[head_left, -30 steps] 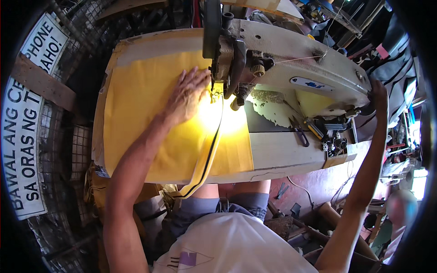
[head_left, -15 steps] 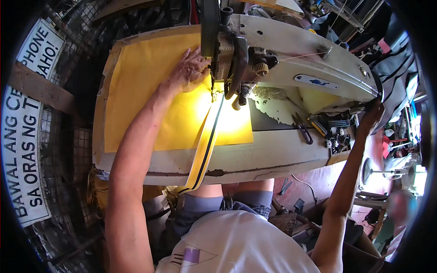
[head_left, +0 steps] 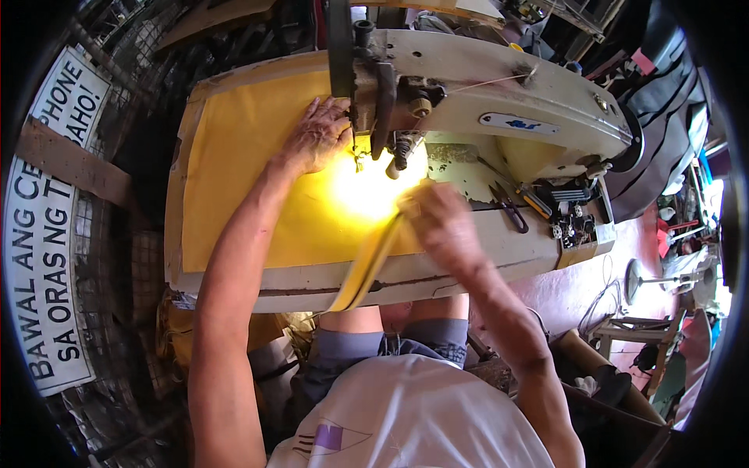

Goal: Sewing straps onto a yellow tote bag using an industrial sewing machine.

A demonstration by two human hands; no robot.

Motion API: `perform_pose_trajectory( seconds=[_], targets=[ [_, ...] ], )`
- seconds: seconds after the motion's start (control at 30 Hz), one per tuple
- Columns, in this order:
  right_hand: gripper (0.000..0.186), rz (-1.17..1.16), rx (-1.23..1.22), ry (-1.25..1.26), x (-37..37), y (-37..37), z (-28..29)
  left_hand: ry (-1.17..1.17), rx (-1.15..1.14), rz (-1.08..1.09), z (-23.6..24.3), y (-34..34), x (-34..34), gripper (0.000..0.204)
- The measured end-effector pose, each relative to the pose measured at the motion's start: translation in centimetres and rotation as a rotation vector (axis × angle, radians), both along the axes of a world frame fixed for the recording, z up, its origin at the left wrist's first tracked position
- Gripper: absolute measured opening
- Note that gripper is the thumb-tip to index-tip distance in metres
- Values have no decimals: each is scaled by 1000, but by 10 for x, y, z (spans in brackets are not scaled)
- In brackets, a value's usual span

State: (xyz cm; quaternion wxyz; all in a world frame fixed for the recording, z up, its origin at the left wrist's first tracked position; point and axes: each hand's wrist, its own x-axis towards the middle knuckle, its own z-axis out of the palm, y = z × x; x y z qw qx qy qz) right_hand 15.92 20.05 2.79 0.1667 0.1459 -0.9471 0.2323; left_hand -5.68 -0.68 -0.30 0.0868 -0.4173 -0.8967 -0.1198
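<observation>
A yellow sheet of fabric (head_left: 242, 187) lies across the bed of a sewing machine (head_left: 468, 93). My left hand (head_left: 316, 136) rests flat on it, left of the needle area, fingers stretched out and tips partly behind the machine's upright dark part. My right hand (head_left: 441, 226) is smeared by motion, in front of the presser foot. Its fingers are closed on the upper end of a yellow strip with a dark line along it (head_left: 367, 269). From there the strip runs down over the table's front edge. Lamp glare washes out the fabric under the needle (head_left: 359, 152).
Dark-handled scissors (head_left: 509, 209) lie on the table right of the fabric. Beside them, a tray (head_left: 581, 234) holds bobbins and small tools. The machine's handwheel (head_left: 633, 139) is at the right end. A wire-mesh wall with a white sign (head_left: 47, 273) stands at the left.
My right hand has left the handwheel and come across to the strip near the needle. The strip's upper end has shifted from the needle to that hand. My left hand stays on the fabric.
</observation>
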Motion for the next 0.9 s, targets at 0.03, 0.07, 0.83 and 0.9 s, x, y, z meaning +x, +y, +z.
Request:
perform_pose_trajectory(
  seconds=[0.03,0.07,0.83,0.9],
  targets=[
    [33,-8,160,201,0,35,-11,80,110,-73,-6,4,-4,37],
    [34,-66,209,278,2,51,2,74,108,-74,-5,2,-3,37],
    [36,-310,-1326,15,-44,74,-21,383,-119,73,4,-14,6,37],
    [42,-310,-1296,0,-48,80,-27,297,-54,215,17,-7,37,34]
  ],
)
